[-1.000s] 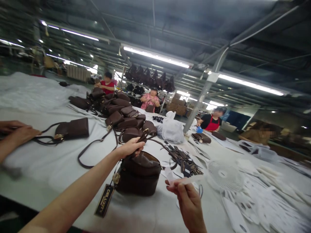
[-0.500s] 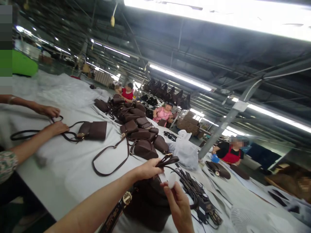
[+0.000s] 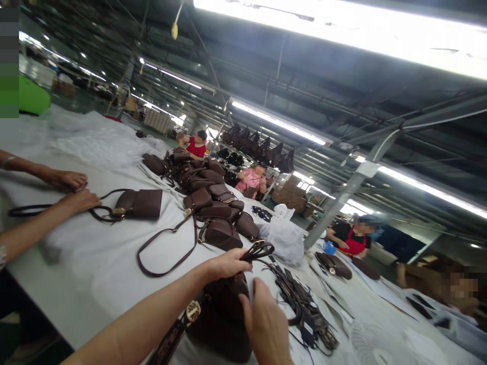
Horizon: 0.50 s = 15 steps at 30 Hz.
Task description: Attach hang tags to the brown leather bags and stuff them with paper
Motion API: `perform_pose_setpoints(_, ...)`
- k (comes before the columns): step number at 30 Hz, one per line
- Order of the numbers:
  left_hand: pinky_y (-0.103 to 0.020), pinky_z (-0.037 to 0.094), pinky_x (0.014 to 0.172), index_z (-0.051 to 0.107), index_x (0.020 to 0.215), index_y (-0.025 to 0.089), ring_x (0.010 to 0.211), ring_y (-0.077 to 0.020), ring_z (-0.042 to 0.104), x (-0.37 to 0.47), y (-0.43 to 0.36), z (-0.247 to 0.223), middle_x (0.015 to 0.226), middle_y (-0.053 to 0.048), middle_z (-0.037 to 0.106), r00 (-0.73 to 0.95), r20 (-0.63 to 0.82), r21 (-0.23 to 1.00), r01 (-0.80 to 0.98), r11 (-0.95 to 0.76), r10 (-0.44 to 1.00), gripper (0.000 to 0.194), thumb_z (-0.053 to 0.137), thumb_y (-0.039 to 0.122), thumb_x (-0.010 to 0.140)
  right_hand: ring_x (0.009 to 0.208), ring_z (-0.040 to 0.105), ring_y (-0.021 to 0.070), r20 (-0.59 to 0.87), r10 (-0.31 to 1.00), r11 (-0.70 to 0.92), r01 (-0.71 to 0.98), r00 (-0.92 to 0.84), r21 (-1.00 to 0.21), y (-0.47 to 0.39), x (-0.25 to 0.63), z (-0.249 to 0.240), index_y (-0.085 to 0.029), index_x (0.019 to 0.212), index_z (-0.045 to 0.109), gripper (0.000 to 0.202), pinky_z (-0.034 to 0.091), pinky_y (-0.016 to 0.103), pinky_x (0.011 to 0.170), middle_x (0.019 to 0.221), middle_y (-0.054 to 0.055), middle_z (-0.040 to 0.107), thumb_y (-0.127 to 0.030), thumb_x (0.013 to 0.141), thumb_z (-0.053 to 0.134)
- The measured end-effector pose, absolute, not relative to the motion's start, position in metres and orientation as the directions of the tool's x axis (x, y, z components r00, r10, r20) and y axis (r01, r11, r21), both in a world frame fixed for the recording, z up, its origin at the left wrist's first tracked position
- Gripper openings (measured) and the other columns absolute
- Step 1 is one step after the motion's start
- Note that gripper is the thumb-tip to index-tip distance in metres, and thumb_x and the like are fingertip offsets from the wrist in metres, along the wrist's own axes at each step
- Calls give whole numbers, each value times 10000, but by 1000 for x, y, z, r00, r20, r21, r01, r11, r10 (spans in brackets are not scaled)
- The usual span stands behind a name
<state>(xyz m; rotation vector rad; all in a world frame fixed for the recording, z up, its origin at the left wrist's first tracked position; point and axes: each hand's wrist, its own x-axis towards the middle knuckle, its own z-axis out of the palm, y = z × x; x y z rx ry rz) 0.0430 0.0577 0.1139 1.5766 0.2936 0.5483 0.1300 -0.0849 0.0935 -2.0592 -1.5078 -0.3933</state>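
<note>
A dark brown handbag [image 3: 218, 324] stands at the table's near edge, with a round gold ornament [image 3: 193, 311] and a lettered strap [image 3: 167, 342] on its left side. My left hand [image 3: 228, 263] is closed around the bag's looped brown straps [image 3: 261, 250] above its top. Against the bag's upper right side is my right hand [image 3: 266, 317], thumb and forefinger apart and the other fingers hidden. A small white patch [image 3: 249, 279] shows between my hands; whether it is a tag I cannot make out.
Brown bags [image 3: 216, 208] are heaped mid-table. Dark straps and tags [image 3: 304, 309] lie to the right, near a white fan [image 3: 371, 342] and plastic bag [image 3: 283, 235]. At left, a co-worker's hands [image 3: 79, 197] handle another bag's strap [image 3: 32, 209]. A slanted post [image 3: 335, 205] rises beyond.
My right hand has turned and moved slightly left and down along the bag; the white round tag it pinched is no longer visible there. My left hand still grips the straps.
</note>
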Motion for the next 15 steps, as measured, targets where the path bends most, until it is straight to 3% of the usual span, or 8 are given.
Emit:
perform_pose_setpoints(3,-198,294,411,458,763,191,409,-76,371,42,58,113,528,86,421,848,168,986,-136,-100,502,101,518,190,681,678,683,257,582,744,-243,944,328,-222,-65,125,73,-195,893,626,314,439,321,563,794,128,695,-152,862,317)
perform_pose_setpoints(6,-205,331,429,476,838,188,433,-92,427,40,60,115,588,67,468,840,196,978,-132,-160,505,108,508,241,750,525,618,224,524,738,-203,881,425,-429,-58,145,75,-232,683,549,284,390,303,499,568,55,614,-254,885,351)
perform_pose_setpoints(10,-220,370,488,515,895,188,504,-118,487,39,57,123,632,45,503,820,305,902,-85,-423,485,107,491,251,812,405,530,166,195,802,-149,506,565,-850,-51,169,95,-212,666,572,240,359,257,395,504,-4,563,-404,797,514)
perform_pose_setpoints(12,-226,395,548,542,877,189,589,-137,529,39,53,126,682,18,556,835,345,824,-51,-564,429,83,506,217,808,429,515,136,137,836,-42,311,532,-950,-49,170,101,-183,705,613,201,370,233,402,537,-11,580,-381,730,582)
perform_pose_setpoints(15,-244,412,602,557,814,191,678,-173,574,42,46,127,734,-20,611,857,345,717,23,-696,383,47,516,182,791,445,480,98,122,882,106,62,455,-992,-49,165,101,-158,693,628,192,348,201,408,561,-6,599,-346,654,641)
